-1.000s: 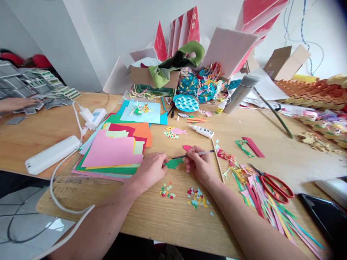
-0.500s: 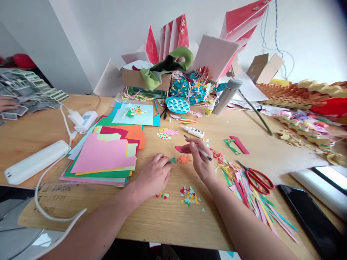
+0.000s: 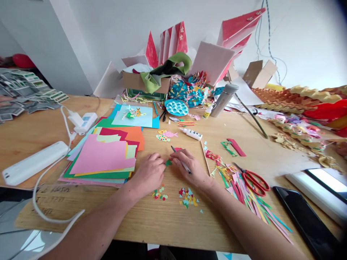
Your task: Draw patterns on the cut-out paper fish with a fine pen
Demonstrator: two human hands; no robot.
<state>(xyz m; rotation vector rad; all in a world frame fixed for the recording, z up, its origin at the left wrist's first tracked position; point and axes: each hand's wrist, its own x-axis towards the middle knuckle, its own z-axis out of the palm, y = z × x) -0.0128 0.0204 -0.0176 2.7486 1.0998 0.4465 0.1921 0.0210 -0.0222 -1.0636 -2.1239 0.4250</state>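
My left hand (image 3: pixel 150 169) is closed on the table, fingertips pinching the edge of a small green paper fish (image 3: pixel 168 163). My right hand (image 3: pixel 188 165) is shut on a pen (image 3: pixel 186 167), held slantwise between the fingers, and its fingertips reach the green fish's tail. Behind the right hand peeks a red paper fish (image 3: pixel 177 148), partly covered. Farther back lie a dotted paper fish (image 3: pixel 162 138) and a pink paper fish (image 3: pixel 170 134). Small paper dots (image 3: pixel 160 195) and a heap of paper triangles (image 3: pixel 187 198) lie nearer to me.
Stacked coloured paper (image 3: pixel 100 155) lies at left, beside a white power strip (image 3: pixel 35 162). A glue bottle (image 3: pixel 192 134) and thin stick (image 3: pixel 205 158) are beyond my right hand. Red-handled scissors (image 3: pixel 255 182), paper strips (image 3: pixel 252 202) and a black phone (image 3: pixel 306 220) are at right.
My right hand has moved left with the pen, up to the green fish, and now covers the orange fish. The thin stick beside it has come into view. My left hand stays close by.
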